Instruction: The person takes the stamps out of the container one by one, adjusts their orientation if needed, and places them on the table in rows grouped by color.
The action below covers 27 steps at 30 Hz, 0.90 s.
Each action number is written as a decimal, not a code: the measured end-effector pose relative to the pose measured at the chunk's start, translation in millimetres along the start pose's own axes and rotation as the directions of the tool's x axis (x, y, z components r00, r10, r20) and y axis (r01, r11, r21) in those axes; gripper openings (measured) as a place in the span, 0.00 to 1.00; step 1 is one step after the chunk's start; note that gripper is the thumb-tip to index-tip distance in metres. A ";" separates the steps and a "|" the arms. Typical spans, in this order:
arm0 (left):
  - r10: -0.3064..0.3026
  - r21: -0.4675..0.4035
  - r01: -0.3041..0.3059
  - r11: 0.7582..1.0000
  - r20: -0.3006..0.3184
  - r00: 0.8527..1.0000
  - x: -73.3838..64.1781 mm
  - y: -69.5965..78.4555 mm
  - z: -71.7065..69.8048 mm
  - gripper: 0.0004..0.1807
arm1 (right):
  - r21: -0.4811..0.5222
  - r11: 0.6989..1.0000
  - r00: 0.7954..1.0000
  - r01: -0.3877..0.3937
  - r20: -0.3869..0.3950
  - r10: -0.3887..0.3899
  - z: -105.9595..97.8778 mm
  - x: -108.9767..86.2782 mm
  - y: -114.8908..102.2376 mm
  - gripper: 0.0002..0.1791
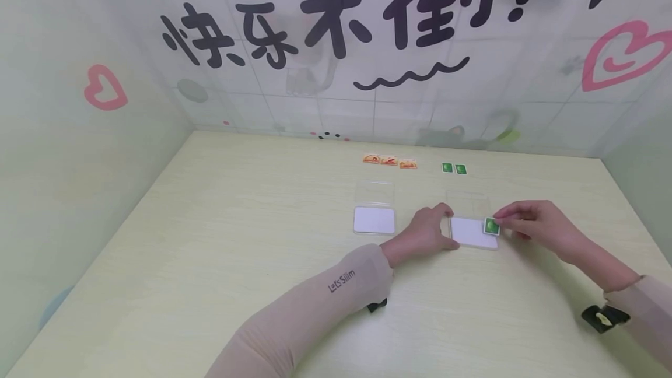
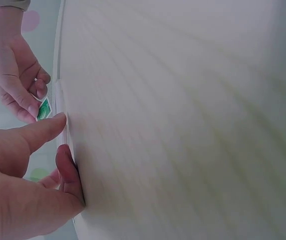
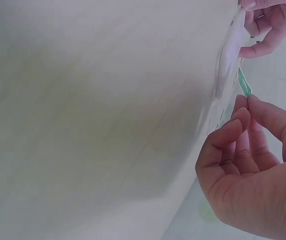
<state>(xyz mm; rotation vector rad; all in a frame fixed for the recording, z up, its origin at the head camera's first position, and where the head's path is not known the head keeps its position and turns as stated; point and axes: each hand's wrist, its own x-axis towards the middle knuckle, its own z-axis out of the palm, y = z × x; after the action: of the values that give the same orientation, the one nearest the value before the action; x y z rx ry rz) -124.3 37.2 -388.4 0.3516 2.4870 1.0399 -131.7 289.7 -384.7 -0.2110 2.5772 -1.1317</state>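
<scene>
My right hand (image 1: 546,226) pinches a small green card with a white border (image 1: 491,226) between thumb and fingertips. The card is over the right end of a flat, clear plastic case with a white inside (image 1: 467,232). At that case's left end, my left hand (image 1: 422,232) holds it with thumb and forefinger spread along its edge. The case's clear lid (image 1: 467,203) lies opened back behind it. In the right wrist view the green card (image 3: 244,82) stands tilted, edge towards the case (image 3: 229,55).
A second clear case with a white inside (image 1: 374,220) lies left of my left hand, its lid (image 1: 374,192) opened back. Behind are several small orange-and-white cards (image 1: 389,160) in a row and two green cards (image 1: 454,168). A printed wall covering (image 1: 315,115) borders the table.
</scene>
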 end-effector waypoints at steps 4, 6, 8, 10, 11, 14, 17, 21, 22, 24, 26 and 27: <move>-0.003 0.006 0.003 1.000 -0.002 1.000 0.8 -0.1 0.3 0.32 | 0.001 1.000 1.000 0.010 -0.003 -0.010 -2.1 2.0 -0.4 0.17; 0.000 0.009 0.000 1.000 -0.002 1.000 1.3 -0.1 0.3 0.32 | 0.002 1.000 1.000 0.011 -0.003 -0.011 -2.9 3.0 -1.3 0.17; 0.004 0.011 -0.004 1.000 -0.002 1.000 1.4 -0.2 0.0 0.32 | 0.004 1.000 1.000 0.006 -0.003 -0.006 -3.7 3.8 -2.3 0.17; 0.004 0.011 -0.004 1.000 0.000 1.000 1.8 -0.7 0.1 0.32 | 0.002 1.000 1.000 0.004 -0.002 -0.004 -4.5 4.6 -3.2 0.18; 0.005 0.013 -0.005 1.000 0.001 1.000 1.8 -0.9 0.1 0.32 | 0.000 1.000 1.000 0.003 -0.003 -0.003 -4.8 5.0 -3.7 0.18; 0.004 0.015 -0.004 1.000 0.003 1.000 2.0 -1.3 -0.1 0.32 | -0.004 1.000 1.000 0.000 -0.006 0.000 -6.0 6.1 -4.6 0.18; 0.002 0.018 -0.002 1.000 0.004 1.000 1.7 -1.3 -0.3 0.31 | -0.007 1.000 1.000 0.003 -0.011 -0.003 -7.1 7.4 -5.5 0.18; 0.000 0.015 0.000 1.000 0.004 1.000 1.1 -0.6 -0.5 0.32 | -0.006 1.000 1.000 0.008 -0.014 -0.008 -8.5 9.2 -6.4 0.18; 0.000 0.014 0.000 1.000 0.003 1.000 0.8 -0.4 -0.7 0.32 | -0.007 1.000 1.000 0.008 -0.014 -0.009 -8.8 9.8 -6.6 0.18; -0.001 0.014 0.001 1.000 0.003 1.000 0.2 0.1 -0.9 0.32 | -0.011 1.000 1.000 0.009 -0.013 -0.009 -9.6 10.9 -6.9 0.18; 0.000 0.015 0.000 1.000 0.002 1.000 0.0 0.5 -1.0 0.32 | -0.017 1.000 1.000 0.008 -0.014 -0.009 -10.5 12.4 -7.0 0.18; -0.001 0.015 0.001 1.000 0.001 1.000 0.0 0.5 -1.0 0.32 | -0.019 1.000 1.000 0.009 -0.014 -0.009 -11.0 13.1 -7.1 0.18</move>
<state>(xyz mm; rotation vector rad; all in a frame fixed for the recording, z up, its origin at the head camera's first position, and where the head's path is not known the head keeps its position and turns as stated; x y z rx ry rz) -124.8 37.0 -387.4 0.3554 2.4954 1.0207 -147.7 289.1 -375.4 -0.2197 2.6024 -1.1165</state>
